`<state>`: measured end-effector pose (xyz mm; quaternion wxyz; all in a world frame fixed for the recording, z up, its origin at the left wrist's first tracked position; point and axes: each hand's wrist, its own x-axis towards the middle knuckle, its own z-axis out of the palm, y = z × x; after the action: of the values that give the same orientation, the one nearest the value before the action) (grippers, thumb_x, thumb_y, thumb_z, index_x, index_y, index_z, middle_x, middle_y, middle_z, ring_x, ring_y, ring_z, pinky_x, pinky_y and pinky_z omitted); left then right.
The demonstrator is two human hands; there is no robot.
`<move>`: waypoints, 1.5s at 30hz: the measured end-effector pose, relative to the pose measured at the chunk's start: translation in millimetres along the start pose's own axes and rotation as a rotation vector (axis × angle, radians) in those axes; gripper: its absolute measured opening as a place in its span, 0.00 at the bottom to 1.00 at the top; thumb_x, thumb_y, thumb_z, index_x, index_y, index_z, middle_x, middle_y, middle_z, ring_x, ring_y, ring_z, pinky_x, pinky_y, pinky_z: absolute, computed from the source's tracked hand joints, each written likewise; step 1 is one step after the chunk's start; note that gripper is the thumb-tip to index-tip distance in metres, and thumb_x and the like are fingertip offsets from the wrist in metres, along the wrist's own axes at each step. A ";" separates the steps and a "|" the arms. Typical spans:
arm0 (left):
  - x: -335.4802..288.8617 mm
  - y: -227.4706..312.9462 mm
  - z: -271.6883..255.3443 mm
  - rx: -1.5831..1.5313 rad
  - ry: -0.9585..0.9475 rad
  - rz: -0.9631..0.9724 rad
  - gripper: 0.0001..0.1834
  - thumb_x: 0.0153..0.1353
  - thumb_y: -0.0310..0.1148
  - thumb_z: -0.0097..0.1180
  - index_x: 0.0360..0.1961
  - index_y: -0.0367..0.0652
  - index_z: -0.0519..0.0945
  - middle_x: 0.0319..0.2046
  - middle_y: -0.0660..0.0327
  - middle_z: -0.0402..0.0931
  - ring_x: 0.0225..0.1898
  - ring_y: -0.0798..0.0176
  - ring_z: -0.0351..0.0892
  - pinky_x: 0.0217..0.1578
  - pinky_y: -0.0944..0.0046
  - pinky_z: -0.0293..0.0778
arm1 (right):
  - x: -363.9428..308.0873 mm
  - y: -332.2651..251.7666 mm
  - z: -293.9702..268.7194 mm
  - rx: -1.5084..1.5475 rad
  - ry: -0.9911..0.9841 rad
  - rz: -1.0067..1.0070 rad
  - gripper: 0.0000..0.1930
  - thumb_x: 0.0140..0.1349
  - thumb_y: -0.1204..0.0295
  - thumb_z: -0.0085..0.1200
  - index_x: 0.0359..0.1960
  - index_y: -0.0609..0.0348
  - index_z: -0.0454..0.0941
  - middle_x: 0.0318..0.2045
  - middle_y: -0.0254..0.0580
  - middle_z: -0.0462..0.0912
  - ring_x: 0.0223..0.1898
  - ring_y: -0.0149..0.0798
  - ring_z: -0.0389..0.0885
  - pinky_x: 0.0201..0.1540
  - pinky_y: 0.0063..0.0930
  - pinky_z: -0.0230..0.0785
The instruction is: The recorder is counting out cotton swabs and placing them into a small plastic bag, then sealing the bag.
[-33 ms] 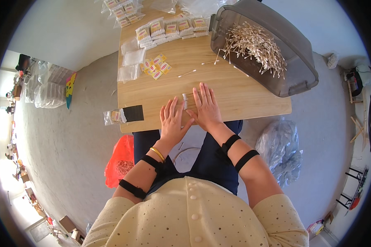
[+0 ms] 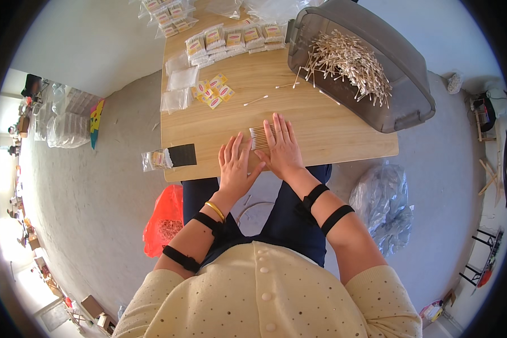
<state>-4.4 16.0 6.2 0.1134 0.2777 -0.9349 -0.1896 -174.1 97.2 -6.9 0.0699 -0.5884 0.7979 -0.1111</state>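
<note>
A row of cotton swabs (image 2: 258, 138) lies side by side on the wooden table near its front edge. My right hand (image 2: 283, 147) rests flat over the row's right part, fingers stretched out, hiding some of the swabs. Just left of the row, my left hand (image 2: 235, 163) lies open on the table, its fingers spread. The two thumbs come close together below the swabs. A single loose swab (image 2: 256, 101) lies farther back. Beyond it to the left are small yellow-and-white label cards (image 2: 213, 90) in a loose heap.
A grey plastic bin (image 2: 414, 104) heaped with cotton swabs (image 2: 349, 62) stands tilted at the back right. Filled swab packets (image 2: 234, 38) line the back, near clear empty bags (image 2: 177, 97). At the left edge, a filled bag (image 2: 156, 160) lies by a black strip (image 2: 183, 155).
</note>
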 end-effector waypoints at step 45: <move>22.4 3.1 -10.9 0.034 0.045 -0.064 0.33 0.68 0.50 0.58 0.70 0.47 0.72 0.63 0.50 0.70 0.67 0.45 0.65 0.67 0.43 0.55 | -1.6 1.9 1.6 -0.017 0.022 -0.010 0.48 0.69 0.46 0.54 0.79 0.65 0.49 0.80 0.65 0.46 0.82 0.57 0.42 0.82 0.50 0.35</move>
<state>-20.8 2.6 19.6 0.1238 0.3138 -0.9257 -0.1710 -175.0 99.1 -8.9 0.0559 -0.5915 0.7966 -0.1110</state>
